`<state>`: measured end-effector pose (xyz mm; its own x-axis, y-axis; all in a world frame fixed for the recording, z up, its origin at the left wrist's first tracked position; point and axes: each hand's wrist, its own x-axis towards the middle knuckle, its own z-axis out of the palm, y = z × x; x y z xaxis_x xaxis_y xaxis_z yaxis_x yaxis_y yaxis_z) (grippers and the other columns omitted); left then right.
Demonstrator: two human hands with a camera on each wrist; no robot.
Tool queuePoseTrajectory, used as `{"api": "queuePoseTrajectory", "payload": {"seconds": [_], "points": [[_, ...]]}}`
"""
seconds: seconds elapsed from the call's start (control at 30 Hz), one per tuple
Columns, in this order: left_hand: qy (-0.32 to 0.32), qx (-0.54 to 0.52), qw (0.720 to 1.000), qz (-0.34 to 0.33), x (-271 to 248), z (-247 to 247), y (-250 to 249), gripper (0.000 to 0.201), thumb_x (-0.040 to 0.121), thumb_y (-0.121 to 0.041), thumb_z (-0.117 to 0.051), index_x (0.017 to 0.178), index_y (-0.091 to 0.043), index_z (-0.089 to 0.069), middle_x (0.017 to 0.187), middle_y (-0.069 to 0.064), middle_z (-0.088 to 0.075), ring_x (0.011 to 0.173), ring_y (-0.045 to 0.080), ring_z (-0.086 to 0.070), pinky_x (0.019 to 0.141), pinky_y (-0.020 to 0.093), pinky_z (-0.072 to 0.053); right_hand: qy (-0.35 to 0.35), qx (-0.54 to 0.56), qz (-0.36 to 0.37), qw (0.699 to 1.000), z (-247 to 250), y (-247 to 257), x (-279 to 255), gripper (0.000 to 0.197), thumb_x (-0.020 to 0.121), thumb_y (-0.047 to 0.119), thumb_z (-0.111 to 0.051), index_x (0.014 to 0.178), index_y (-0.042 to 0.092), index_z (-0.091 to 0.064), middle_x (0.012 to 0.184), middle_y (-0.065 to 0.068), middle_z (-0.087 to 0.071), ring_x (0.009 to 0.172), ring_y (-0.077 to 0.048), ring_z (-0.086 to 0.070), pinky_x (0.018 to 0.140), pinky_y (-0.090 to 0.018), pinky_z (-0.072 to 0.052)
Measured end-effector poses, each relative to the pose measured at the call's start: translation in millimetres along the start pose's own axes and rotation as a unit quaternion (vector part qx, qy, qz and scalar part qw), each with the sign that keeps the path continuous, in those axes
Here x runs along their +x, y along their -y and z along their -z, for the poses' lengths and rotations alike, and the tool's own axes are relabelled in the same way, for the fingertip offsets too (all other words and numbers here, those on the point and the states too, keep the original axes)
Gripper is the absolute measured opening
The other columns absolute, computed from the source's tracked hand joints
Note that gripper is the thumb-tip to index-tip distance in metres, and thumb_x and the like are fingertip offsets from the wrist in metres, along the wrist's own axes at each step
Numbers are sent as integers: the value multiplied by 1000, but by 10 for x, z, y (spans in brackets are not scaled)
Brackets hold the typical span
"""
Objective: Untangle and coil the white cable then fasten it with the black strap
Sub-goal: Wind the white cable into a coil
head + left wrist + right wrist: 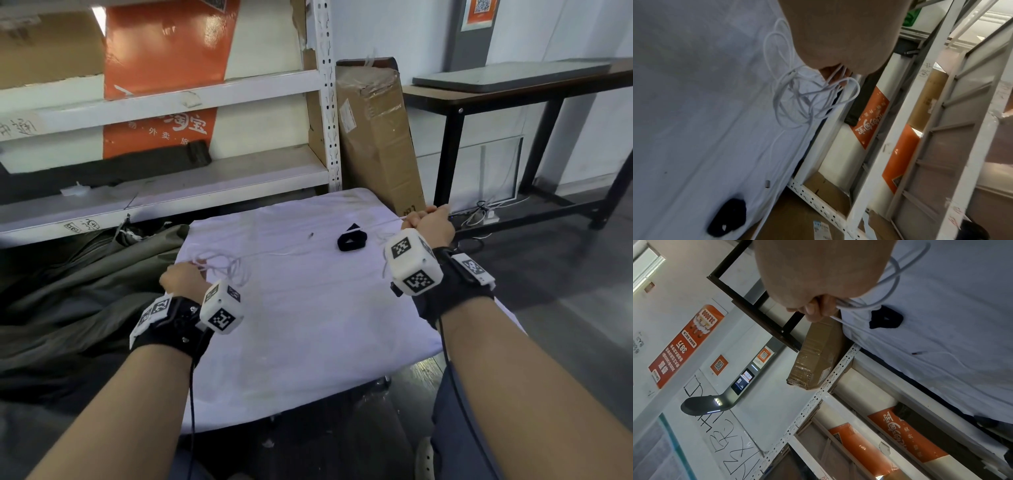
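Observation:
A thin white cable (226,265) lies in a loose tangle at the left of the white cloth-covered table (308,325). My left hand (183,275) pinches several of its loops (797,97) at the table's left edge. From there a strand runs across the cloth to my right hand (428,221), raised at the far right corner and gripping the cable (851,305). One metal-tipped cable end (311,235) rests on the cloth. The black strap (352,240), also in the wrist views (727,217) (885,319), lies looped on the cloth, just left of my right hand.
A white metal shelf rack (329,102) with orange posters stands behind the table. A tall cardboard box (376,137) leans beside it. A dark-framed desk (513,92) is at the right. Olive fabric (85,291) is heaped on the floor at the left.

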<state>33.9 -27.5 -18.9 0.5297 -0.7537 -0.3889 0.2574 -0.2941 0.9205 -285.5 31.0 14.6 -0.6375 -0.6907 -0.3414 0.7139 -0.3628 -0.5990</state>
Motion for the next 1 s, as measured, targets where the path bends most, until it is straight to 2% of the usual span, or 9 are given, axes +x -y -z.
{"api": "queuePoseTrajectory", "payload": {"seconds": [0.07, 0.13, 0.27, 0.33, 0.4, 0.53, 0.77, 0.87, 1.0], "points": [[-64, 268, 956, -103, 32, 108, 143, 34, 102, -26, -36, 119, -5, -57, 122, 11, -59, 113, 24, -57, 84, 29, -45, -3, -28, 11, 1000, 3, -11, -46, 41, 104, 27, -28, 66, 13, -36, 26, 8, -28, 22, -8, -28, 33, -11, -18], [-47, 321, 938, -126, 44, 158, 239, 29, 101, -27, -42, 115, -8, -58, 113, 10, -61, 112, 25, -58, 74, 27, -39, 16, -47, 15, 999, -3, -35, -72, 40, 103, 25, -28, 66, 13, -35, 27, 7, -28, 22, -8, -27, 31, -11, -17], [-47, 82, 993, -65, 139, 161, 151, 22, 99, -21, -34, 80, -28, -43, 137, 15, -48, 103, 27, -57, 70, 31, -44, 100, -40, -16, 994, -47, -141, -77, 40, 103, 27, -32, 66, 17, -36, 34, 8, -28, 26, -7, -25, 29, -15, -17], [-61, 118, 979, -152, 76, 134, 86, 24, 96, -13, -35, 111, -19, -54, 144, 20, -38, 123, 35, -46, 96, 42, -41, 156, -51, -40, 986, -80, -205, -92, 42, 104, 31, -31, 65, 18, -39, 37, 8, -27, 28, -6, -23, 28, -17, -15], [-60, 153, 955, -246, -25, 55, -27, 41, 94, -4, -36, 135, -9, -43, 144, 18, -34, 130, 30, -38, 105, 38, -34, 214, -78, -70, 971, -122, -264, -141, 44, 104, 35, -30, 65, 18, -41, 39, 8, -27, 29, -5, -23, 29, -18, -14], [96, 148, 892, -416, -375, -274, -147, 35, 94, -6, -43, 127, -17, -51, 131, 4, -50, 119, 21, -51, 104, 37, -42, 299, -134, -143, 934, -193, -321, -288, 43, 103, 34, -31, 66, 16, -41, 41, 8, -27, 29, -5, -24, 29, -17, -14], [331, 295, 760, -475, -812, -668, -166, 43, 99, -23, -47, 141, -22, -39, 140, -17, -38, 126, -2, -35, 104, 17, -27, 432, -212, -287, 828, -259, -254, -557, 43, 103, 33, -27, 65, 16, -36, 37, 8, -27, 26, -3, -26, 30, -15, -16], [413, 299, 754, -413, -813, -740, -182, 38, 100, -26, -45, 138, -25, -47, 143, -15, -43, 129, -1, -37, 112, 24, -26, 465, -189, -313, 806, -286, -204, -601, 42, 103, 35, -28, 66, 16, -37, 37, 8, -27, 26, -4, -28, 26, -14, -20], [459, 294, 768, -337, -780, -712, -99, 47, 97, -53, -37, 107, -22, -71, 109, -9, -71, 109, 7, -61, 104, 32, -37, 489, -39, -355, 796, -315, -146, -554, 45, 95, 36, -42, 58, 13, -49, 36, 6, -33, 25, -4, -33, 27, -15, -21]]}}
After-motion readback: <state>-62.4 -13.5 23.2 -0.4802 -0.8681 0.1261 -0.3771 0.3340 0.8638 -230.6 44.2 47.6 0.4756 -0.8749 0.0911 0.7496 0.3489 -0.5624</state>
